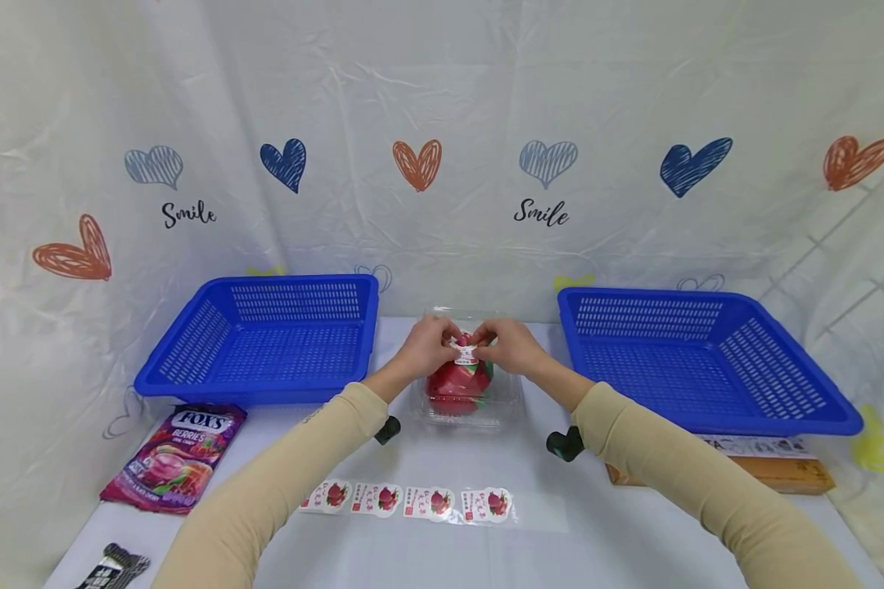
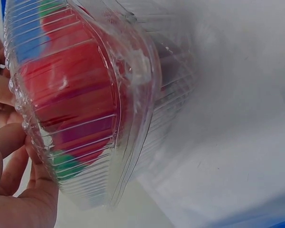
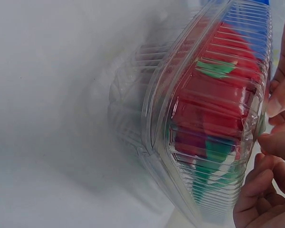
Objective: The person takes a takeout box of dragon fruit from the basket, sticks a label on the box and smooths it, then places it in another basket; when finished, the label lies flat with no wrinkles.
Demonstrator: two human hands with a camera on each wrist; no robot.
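A clear lidded plastic box (image 1: 507,402) stands upright at the middle of the table, with red-and-green dragon fruit (image 1: 458,384) inside. My left hand (image 1: 429,343) and right hand (image 1: 514,347) meet over its lid. Between them lies a small white label sticker (image 1: 466,357), its two sides pinched by thumbs and fingers. In both wrist views the fingertips are close against the top of the box; the sticker itself is mostly hidden there. Nearer to me, several matching stickers (image 1: 430,503) with a red fruit picture lie in a row on a backing sheet (image 1: 541,514).
Blue plastic baskets stand on the left (image 1: 295,348) and right (image 1: 648,360). A purple candy bag (image 1: 177,458) and a black-and-white wrapped item (image 1: 114,568) lie at left. Under my right forearm is a brown box (image 1: 781,473). A white curtain with hearts (image 1: 449,82) hangs behind.
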